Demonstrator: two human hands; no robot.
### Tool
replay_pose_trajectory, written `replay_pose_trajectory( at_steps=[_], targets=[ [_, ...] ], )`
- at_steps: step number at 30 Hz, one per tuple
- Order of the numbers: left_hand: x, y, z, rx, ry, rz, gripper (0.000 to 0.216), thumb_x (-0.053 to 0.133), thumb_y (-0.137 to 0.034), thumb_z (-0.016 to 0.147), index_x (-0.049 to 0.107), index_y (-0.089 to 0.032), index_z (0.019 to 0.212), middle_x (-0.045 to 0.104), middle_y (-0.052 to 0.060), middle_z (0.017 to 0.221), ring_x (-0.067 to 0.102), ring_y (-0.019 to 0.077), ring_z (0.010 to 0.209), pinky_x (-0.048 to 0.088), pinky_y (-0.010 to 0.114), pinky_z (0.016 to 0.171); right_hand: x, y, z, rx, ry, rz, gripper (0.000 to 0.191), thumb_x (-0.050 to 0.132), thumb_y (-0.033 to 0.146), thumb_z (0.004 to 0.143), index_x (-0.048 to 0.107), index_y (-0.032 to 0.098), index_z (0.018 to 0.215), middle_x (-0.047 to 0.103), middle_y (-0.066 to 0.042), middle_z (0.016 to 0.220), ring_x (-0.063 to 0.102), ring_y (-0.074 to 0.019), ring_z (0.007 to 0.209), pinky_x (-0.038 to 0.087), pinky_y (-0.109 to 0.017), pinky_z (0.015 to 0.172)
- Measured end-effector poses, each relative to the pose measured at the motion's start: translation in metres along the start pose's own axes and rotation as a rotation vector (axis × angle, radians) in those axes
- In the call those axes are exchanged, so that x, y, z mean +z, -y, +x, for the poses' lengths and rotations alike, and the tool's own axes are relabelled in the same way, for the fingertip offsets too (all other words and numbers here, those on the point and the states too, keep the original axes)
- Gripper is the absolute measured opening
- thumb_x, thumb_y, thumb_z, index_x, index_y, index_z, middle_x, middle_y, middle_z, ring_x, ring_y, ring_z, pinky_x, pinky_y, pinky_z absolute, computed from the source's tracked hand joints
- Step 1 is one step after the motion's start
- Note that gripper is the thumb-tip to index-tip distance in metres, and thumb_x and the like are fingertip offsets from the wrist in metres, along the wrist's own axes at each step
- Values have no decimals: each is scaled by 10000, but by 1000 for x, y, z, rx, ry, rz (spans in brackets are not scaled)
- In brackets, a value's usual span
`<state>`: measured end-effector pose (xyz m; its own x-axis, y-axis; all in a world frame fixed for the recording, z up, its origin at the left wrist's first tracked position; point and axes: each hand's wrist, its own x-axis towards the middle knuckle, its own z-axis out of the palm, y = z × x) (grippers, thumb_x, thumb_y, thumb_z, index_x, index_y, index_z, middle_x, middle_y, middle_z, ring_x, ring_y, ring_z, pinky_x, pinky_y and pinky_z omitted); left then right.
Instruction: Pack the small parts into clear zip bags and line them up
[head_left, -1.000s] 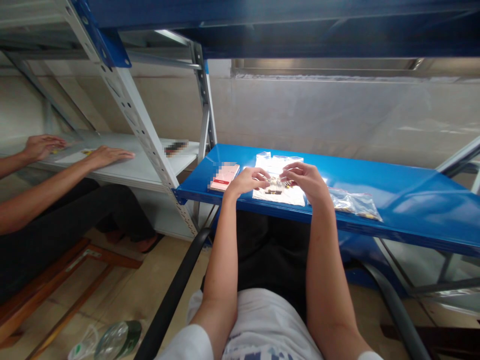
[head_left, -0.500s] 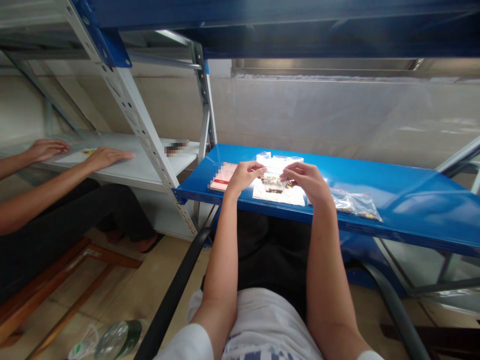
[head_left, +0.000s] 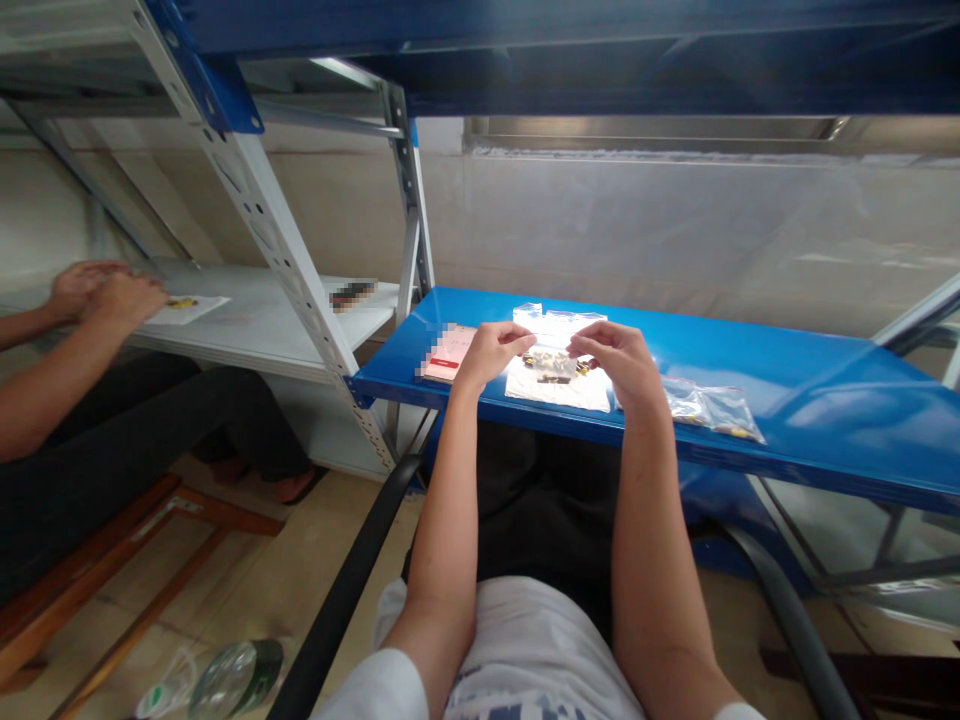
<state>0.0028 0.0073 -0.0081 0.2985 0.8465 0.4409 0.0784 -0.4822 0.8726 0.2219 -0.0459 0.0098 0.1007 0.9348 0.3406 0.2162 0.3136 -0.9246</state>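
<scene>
Mid-frame, left hand (head_left: 491, 355) and right hand (head_left: 621, 362) pinch one clear bag (head_left: 550, 361) between their fingertips, above one white sheet (head_left: 521, 388).

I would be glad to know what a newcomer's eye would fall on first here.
Probably the brightly lit white sheet on the blue shelf, with small dark and yellowish parts showing against it, between the left hand and the right hand. Next might come the pink item left of the sheet and the clear bags to its right.
</scene>
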Motion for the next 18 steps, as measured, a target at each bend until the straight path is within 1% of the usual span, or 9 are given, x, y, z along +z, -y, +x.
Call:
replay_pose_trajectory(
  at_steps=[3,6,9,14,18],
  targets=[
    [1,0,1,-2,-2,9,278,752,-422,857,783,-147,881,771,66,887,667,193,847,489,299,776,2,2,0,25,18,25,254,811,439,774,723,204,813,765,-73,794,697,-194,734,475,-275,567],
    [3,-1,1,2,-18,15,270,738,-413,866,780,-147,890,771,66,895,668,193,855,492,296,778,3,2,0,61,72,39,294,809,475,788,717,203,850,769,-79,827,693,-191,750,470,-273,569],
    [4,-2,1,-4,-17,1,269,723,-408,876,776,-146,908,766,65,895,669,186,837,497,290,764,5,0,0,45,110,31,330,823,502,786,718,199,863,758,-73,814,658,-171,710,457,-271,559],
    [6,-1,1,-8,24,-40,328,753,-461,864,776,-145,951,763,72,916,672,176,834,496,279,751,4,-2,1,-6,89,16,313,816,492,796,718,198,834,733,-58,768,618,-153,667,439,-268,541],
    [7,1,1,-9,10,-49,347,776,-476,845,776,-145,948,764,77,923,677,179,848,504,284,767,3,-3,2,-30,83,14,294,819,483,797,718,208,824,733,-49,768,625,-160,678,440,-270,542]
  ],
)
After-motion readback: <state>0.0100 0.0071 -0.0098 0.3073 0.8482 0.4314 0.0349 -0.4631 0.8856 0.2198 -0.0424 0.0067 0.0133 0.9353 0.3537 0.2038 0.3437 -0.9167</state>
